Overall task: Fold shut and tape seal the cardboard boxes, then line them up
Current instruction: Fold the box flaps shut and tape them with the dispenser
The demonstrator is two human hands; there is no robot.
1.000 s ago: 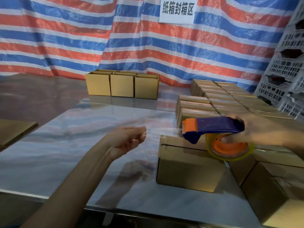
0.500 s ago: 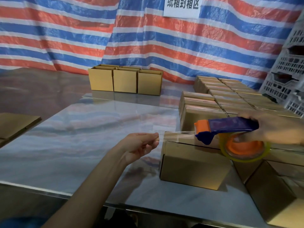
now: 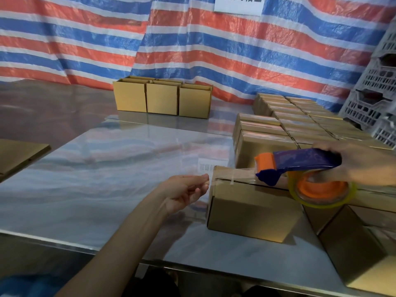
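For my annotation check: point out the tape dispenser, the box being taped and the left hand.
tape dispenser (image 3: pixel 306 160): head view, on its blue body.
box being taped (image 3: pixel 252 209): head view, on its front face.
left hand (image 3: pixel 184 191): head view, on the palm.

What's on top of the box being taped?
Clear tape runs over the box, along its top seam, from the left hand to the dispenser in the right hand. The dispenser hides the seam's right end.
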